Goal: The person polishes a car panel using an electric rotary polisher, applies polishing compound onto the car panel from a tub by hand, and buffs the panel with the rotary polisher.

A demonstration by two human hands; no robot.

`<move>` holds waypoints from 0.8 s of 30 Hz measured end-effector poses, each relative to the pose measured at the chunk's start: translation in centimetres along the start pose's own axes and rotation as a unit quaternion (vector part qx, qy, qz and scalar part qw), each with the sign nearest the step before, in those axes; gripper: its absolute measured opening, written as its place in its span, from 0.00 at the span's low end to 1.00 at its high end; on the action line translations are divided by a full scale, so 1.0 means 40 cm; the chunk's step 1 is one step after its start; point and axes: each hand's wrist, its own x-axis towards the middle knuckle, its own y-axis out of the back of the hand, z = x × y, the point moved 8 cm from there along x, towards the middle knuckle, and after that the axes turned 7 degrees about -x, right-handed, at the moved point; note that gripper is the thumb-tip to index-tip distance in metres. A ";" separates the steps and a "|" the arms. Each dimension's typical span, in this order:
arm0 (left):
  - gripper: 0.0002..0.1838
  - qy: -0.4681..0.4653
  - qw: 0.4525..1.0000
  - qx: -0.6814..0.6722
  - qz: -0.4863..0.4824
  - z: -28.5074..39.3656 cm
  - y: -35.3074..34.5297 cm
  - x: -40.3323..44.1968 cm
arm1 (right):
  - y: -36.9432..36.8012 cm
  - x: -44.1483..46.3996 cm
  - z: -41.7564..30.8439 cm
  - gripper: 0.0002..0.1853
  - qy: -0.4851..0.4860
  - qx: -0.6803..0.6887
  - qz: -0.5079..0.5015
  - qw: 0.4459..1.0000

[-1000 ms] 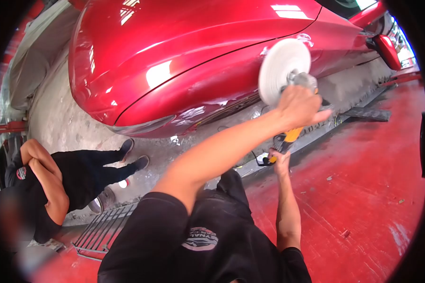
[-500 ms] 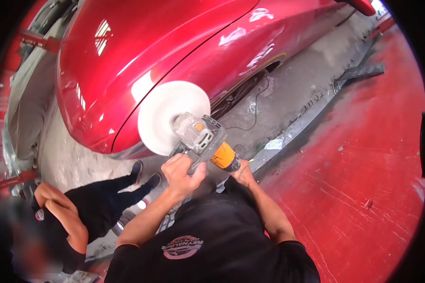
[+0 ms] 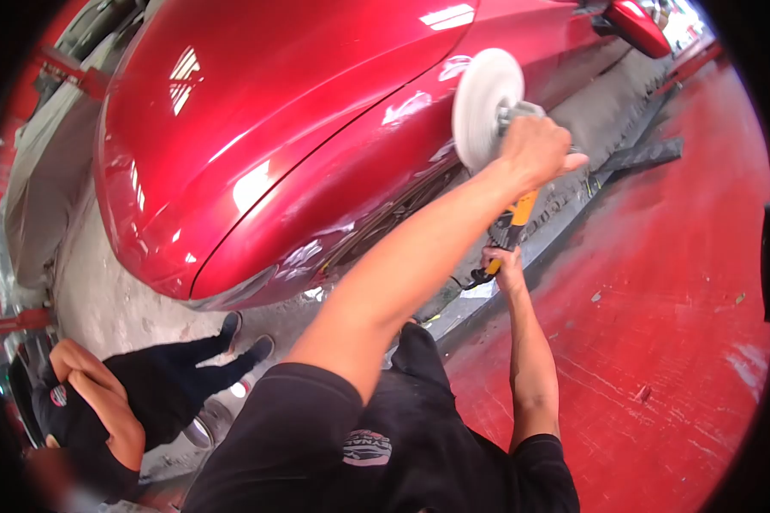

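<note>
A polisher with a yellow and black body is stretched out ahead of me, held in both hands. My left hand is closed around its front end, just behind the white round pad; the fingers hide most of the head. At the rear grip, my right hand is wrapped round the tool. The pad stands tilted, almost edge-on, at the side of the glossy red car. Whether its face touches the paint I cannot tell. My left forearm crosses in front of part of the fender and wheel arch.
A person in dark clothes stands at the lower left with arms folded. The car's side mirror juts out at the upper right. A dark flat piece lies by the edge of the red floor. A covered vehicle stands at left.
Both hands have carried the polisher up and to the right, from the front fender further along the car's side. The pad has turned from nearly face-on to nearly edge-on.
</note>
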 end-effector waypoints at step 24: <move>0.21 0.048 0.987 -0.079 0.133 -0.065 0.340 -0.692 | -0.298 -0.278 0.181 0.16 -0.012 -0.188 -0.079 0.979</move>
